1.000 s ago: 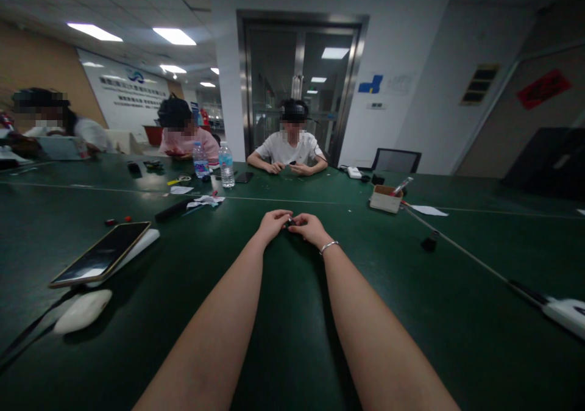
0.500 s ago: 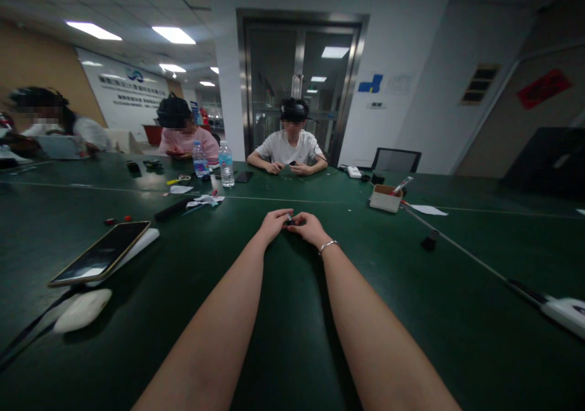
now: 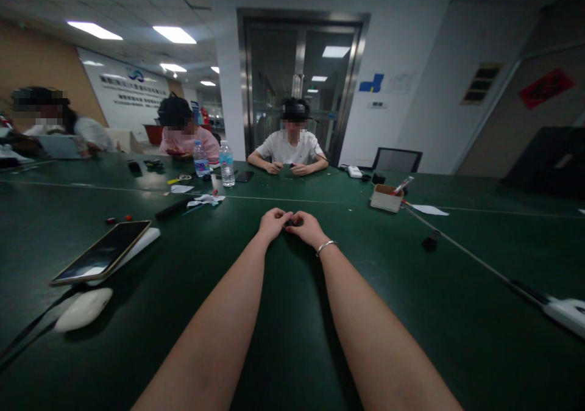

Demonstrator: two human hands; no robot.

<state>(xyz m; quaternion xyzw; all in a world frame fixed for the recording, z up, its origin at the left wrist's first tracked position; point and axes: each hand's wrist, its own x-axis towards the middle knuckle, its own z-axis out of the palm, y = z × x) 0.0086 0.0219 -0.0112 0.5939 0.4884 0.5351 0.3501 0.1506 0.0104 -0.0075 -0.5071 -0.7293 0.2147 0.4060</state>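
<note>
Both my arms stretch forward over the dark green table (image 3: pixel 292 313), and my hands meet at its middle. My left hand (image 3: pixel 273 223) is closed, its thumb and fingers pinched on a small dark object (image 3: pixel 289 222). From the other side, my right hand (image 3: pixel 309 228) grips the same object with thumb and forefinger; a silver bracelet (image 3: pixel 326 247) circles that wrist. Fingers cover most of the object, and its kind is too small to make out.
To the left lie a phone (image 3: pixel 103 253) propped on something white and a pale rounded object (image 3: pixel 85 310) with a dark strap. Water bottles (image 3: pixel 226 164) stand farther back. At right sits a small box (image 3: pixel 386 199) holding pens. A co-worker (image 3: pixel 292 146) sits opposite.
My left fingers have curled in, and the left thumb now lies over the small object. A shiny part of it that showed before is now hidden.
</note>
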